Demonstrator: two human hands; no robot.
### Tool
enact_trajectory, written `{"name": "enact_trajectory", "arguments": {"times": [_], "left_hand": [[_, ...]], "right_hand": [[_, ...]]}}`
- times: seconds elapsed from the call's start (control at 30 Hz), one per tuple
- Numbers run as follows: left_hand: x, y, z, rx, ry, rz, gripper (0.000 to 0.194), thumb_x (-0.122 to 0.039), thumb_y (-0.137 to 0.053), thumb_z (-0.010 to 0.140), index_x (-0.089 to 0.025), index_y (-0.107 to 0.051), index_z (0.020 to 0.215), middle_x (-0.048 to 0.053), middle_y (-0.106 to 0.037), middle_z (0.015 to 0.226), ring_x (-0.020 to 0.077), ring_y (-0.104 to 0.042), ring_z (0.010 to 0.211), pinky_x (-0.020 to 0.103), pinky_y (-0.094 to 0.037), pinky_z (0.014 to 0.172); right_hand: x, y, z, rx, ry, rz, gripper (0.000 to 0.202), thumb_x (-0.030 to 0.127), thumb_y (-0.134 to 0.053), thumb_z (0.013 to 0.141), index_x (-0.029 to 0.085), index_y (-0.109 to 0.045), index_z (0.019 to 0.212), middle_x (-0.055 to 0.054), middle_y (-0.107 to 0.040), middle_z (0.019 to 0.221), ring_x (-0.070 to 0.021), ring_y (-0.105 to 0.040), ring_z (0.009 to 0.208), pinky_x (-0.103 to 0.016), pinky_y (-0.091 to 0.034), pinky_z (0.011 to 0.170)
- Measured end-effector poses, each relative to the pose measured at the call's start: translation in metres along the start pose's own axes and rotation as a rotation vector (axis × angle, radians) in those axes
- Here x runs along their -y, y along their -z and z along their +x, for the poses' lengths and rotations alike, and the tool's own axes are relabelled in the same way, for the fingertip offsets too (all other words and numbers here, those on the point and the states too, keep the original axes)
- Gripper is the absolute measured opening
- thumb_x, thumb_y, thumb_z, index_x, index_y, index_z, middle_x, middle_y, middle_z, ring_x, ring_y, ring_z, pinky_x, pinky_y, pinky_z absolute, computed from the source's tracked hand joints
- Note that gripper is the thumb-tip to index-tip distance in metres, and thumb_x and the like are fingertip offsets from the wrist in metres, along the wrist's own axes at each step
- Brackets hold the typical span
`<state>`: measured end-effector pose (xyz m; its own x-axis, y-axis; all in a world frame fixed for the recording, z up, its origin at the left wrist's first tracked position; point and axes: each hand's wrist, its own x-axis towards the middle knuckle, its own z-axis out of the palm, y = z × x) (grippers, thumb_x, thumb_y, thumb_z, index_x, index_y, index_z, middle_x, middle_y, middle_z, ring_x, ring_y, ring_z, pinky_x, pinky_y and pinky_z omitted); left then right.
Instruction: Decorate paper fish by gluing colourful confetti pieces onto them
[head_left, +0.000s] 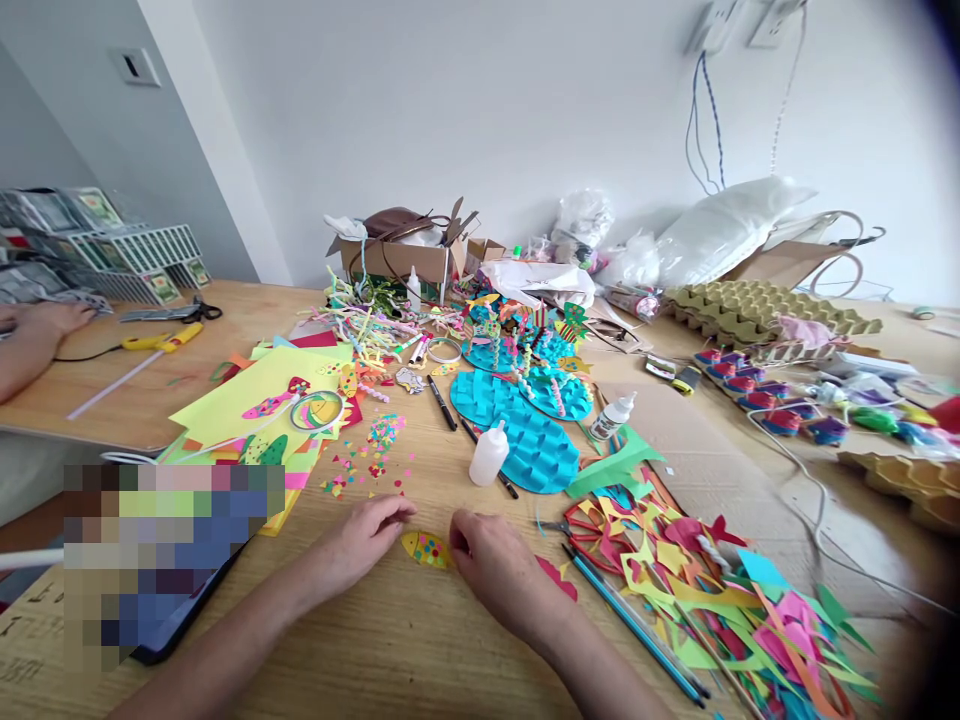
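A small yellow paper fish with coloured dots lies flat on the wooden table between my hands. My left hand is just left of it, fingers apart and holding nothing. At the fish's tail end, my right hand has its fingers curled together; whatever they pinch is hidden. Beyond the hands are scattered small paper bits, a white glue bottle standing upright and a black marker.
Blue woven paper ovals lie beyond the bottle. Colourful paper scraps, scissors and long pencils are on the right. Yellow sheets and a pixelated device lie left. Another person's hand rests at far left.
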<state>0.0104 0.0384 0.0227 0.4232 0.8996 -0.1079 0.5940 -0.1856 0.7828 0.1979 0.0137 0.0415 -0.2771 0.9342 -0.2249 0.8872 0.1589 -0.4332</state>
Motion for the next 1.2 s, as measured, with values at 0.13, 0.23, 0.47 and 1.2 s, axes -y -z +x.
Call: {"name": "enact_trajectory", "arguments": {"times": [0.13,0.23,0.47,1.2], "left_hand": [[0.001,0.001,0.001,0.010,0.016,-0.032,0.023,-0.021,-0.045,0.077,-0.020,-0.062,0.092,0.002,-0.066,0.094,0.0166,-0.058,0.088,0.027,-0.043,0.080],[0.000,0.003,0.001,0.003,0.023,-0.063,0.023,-0.026,-0.045,0.078,-0.021,-0.063,0.092,0.002,-0.066,0.095,0.0175,-0.057,0.091,0.028,-0.042,0.082],[-0.004,0.005,-0.004,0.013,0.093,-0.393,0.029,-0.036,-0.046,0.080,-0.017,-0.059,0.097,0.005,-0.064,0.089,0.0176,-0.057,0.083,0.025,-0.044,0.065],[-0.013,-0.010,-0.008,-0.062,0.222,-0.827,0.023,-0.036,-0.059,0.070,-0.015,-0.052,0.074,-0.003,-0.055,0.063,0.0083,-0.049,0.056,0.019,-0.037,0.054]], "right_hand": [[0.004,0.005,-0.004,-0.022,0.048,0.054,0.016,0.009,-0.045,0.073,0.018,-0.058,0.075,-0.002,-0.062,0.071,-0.0128,-0.054,0.064,-0.021,-0.027,0.052],[0.006,0.011,-0.007,-0.040,0.051,0.092,0.016,0.009,-0.044,0.074,0.018,-0.058,0.075,-0.001,-0.061,0.070,-0.0121,-0.053,0.064,-0.021,-0.028,0.054],[0.001,0.025,-0.010,-0.065,0.096,0.311,0.015,0.007,-0.046,0.071,0.018,-0.055,0.075,0.002,-0.057,0.066,-0.0098,-0.051,0.061,-0.018,-0.031,0.052],[-0.021,-0.005,-0.001,-0.032,0.075,0.690,0.008,0.012,-0.047,0.070,0.016,-0.049,0.076,0.004,-0.049,0.061,-0.0088,-0.045,0.053,-0.018,-0.033,0.046]]}}
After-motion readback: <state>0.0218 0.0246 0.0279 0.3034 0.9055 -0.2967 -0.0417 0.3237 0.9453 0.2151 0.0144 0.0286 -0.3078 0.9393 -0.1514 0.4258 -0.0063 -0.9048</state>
